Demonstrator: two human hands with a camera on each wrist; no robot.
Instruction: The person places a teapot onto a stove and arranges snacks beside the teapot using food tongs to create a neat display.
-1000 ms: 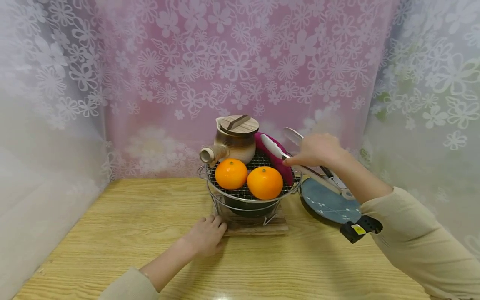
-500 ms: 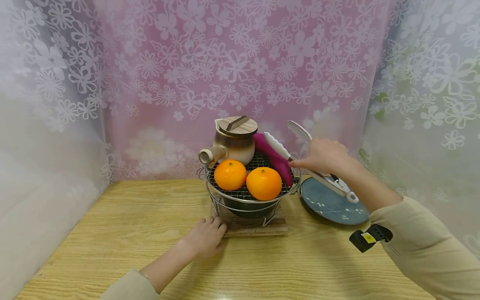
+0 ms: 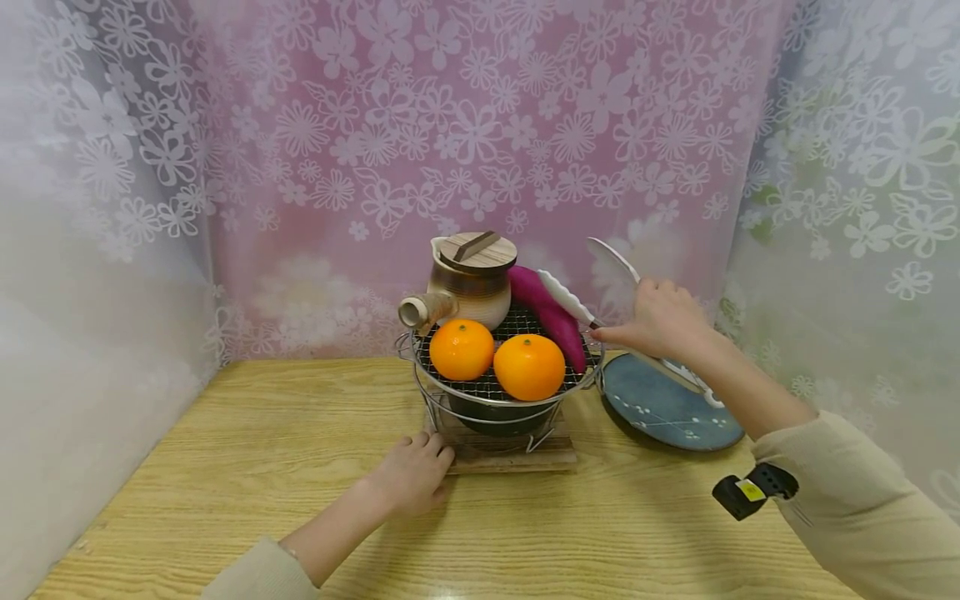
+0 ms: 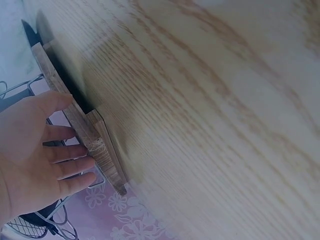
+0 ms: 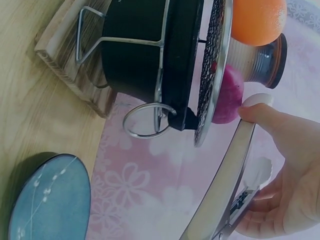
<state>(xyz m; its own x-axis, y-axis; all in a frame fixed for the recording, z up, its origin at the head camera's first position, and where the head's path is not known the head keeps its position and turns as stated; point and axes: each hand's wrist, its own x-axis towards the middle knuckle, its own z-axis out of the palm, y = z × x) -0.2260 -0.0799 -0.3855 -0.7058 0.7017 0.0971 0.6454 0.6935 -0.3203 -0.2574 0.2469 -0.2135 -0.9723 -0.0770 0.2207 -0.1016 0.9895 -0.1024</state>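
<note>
My right hand [image 3: 667, 321] holds a pair of tongs [image 5: 220, 182], thumb on one arm and fingers on the other. The tongs are spread wide. In the head view, one white scalloped head overlaps the right side of a purple sweet potato [image 3: 558, 325]; the other sticks up farther right. The sweet potato lies on a round wire grill [image 3: 487, 400] beside two oranges [image 3: 462, 350] and a brown clay teapot [image 3: 472, 292] with a wooden lid. My left hand [image 3: 412, 471] rests at the front left corner of the wooden board [image 3: 517, 462] under the grill, fingers fairly straight.
A blue plate [image 3: 660, 412] with white blossom marks sits right of the grill, below the tongs' handle end. The teapot's side handle [image 3: 423, 310] points left past the grill rim. Flowered curtains [image 3: 465, 125] hang behind and at both sides of the wooden table [image 3: 300, 417].
My right hand has shifted to the right with the tongs, and their heads stand a little farther right. The left hand, sweet potato, oranges and teapot stay in place.
</note>
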